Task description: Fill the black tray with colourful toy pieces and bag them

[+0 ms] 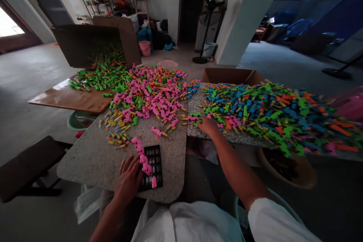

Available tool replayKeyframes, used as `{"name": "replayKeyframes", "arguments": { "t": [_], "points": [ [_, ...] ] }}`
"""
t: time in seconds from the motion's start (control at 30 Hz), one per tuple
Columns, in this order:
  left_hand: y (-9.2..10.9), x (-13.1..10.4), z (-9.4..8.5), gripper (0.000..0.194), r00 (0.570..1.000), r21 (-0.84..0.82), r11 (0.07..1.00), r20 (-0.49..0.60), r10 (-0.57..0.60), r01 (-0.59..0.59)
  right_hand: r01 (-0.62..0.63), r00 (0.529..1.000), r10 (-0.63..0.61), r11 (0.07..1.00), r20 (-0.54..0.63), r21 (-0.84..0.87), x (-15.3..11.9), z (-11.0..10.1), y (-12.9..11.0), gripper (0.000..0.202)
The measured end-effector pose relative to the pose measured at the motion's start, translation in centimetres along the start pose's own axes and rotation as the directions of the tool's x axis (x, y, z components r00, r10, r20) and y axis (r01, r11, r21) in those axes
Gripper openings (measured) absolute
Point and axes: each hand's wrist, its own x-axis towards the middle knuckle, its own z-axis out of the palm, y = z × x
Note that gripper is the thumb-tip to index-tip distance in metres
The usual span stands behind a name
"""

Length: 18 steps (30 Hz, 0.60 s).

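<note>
My left hand (pixel 129 176) rests on the stone table at the left edge of a black tray (pixel 158 166), fingers spread a little, beside a row of pink pieces (pixel 141 151). One more pink piece (pixel 154 182) lies on the tray's lower part. My right hand (pixel 206 125) reaches to the gap between the two table parts, its fingertips at green and pink pieces (pixel 194 116); what it holds, if anything, is too small to tell. Beyond the tray spreads a heap of pink pieces (pixel 159 96).
Mixed blue, green and orange pieces (pixel 261 109) cover the right table. A tipped cardboard box (pixel 87 45) spills green pieces onto a wooden board (pixel 68 100). Yellow-tipped sticks (pixel 117 140) lie left. A stool (pixel 31 162), basins and a standing fan (pixel 211 7) surround the tables.
</note>
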Motion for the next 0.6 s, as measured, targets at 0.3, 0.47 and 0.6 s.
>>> {"name": "replayKeyframes", "arguments": {
  "t": [0.3, 0.47, 0.6],
  "points": [
    [0.4, 0.5, -0.8, 0.041, 0.996, -0.196, 0.979, -0.054, -0.073, 0.061, 0.073, 0.997, -0.073, 0.997, -0.028, -0.011, -2.3, 0.6, -2.1, 0.075],
    [0.9, 1.6, -3.9, 0.041, 0.919, -0.448, 0.861, -0.178, -0.351, 0.242, 0.113, 0.992, -0.114, 0.993, -0.060, -0.014, -2.8, 0.1, -2.5, 0.050],
    [3.4, 3.5, -9.8, 0.037, 0.841, -0.479, 0.838, -0.313, -0.442, 0.262, 0.158, 0.985, -0.124, 0.918, -0.117, 0.363, -4.8, -1.7, -3.6, 0.038]
  ]
}}
